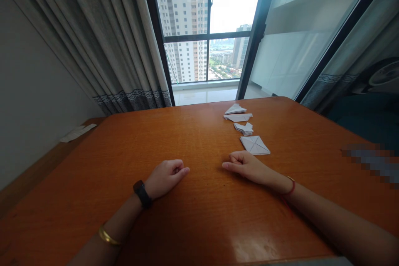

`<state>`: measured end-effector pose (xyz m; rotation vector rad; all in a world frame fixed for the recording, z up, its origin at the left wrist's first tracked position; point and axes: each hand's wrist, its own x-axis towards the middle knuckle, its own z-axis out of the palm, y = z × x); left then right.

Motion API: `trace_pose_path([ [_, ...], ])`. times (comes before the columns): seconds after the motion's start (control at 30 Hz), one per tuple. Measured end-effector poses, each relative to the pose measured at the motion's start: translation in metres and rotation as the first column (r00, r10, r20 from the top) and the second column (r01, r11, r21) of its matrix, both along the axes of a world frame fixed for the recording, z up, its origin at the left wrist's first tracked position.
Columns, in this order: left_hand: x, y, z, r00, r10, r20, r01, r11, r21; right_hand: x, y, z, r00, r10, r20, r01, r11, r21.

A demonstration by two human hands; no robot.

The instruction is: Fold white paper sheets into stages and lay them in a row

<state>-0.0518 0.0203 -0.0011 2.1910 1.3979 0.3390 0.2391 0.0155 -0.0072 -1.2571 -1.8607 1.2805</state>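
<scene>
My left hand (166,178) rests on the wooden table (193,133), its fingers curled into a loose fist with nothing visible in it. To the right lies my right hand (245,165), also closed and holding nothing that I can see. Just beyond my right hand is a folded white paper square (255,145) with crossing creases. Behind it, in a column toward the far edge, are a small thick folded paper (244,128), a flat long folded paper (238,117) and a pointed folded paper (236,109).
White papers (77,132) lie on a ledge at the left. A blurred, pixelated item (374,164) sits at the table's right side. Past the far edge are a grey curtain (124,41) and a glass door frame (257,37). A fan (385,72) stands at the right.
</scene>
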Motion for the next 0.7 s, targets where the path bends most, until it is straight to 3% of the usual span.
trace_pose_path([
  [0.7,0.0007,-0.0009,0.0002,1.0,-0.004,-0.006,0.004,1.0,0.016,0.0002,-0.0005,0.0018,1.0,0.008,0.009,-0.008,1.0,-0.009],
])
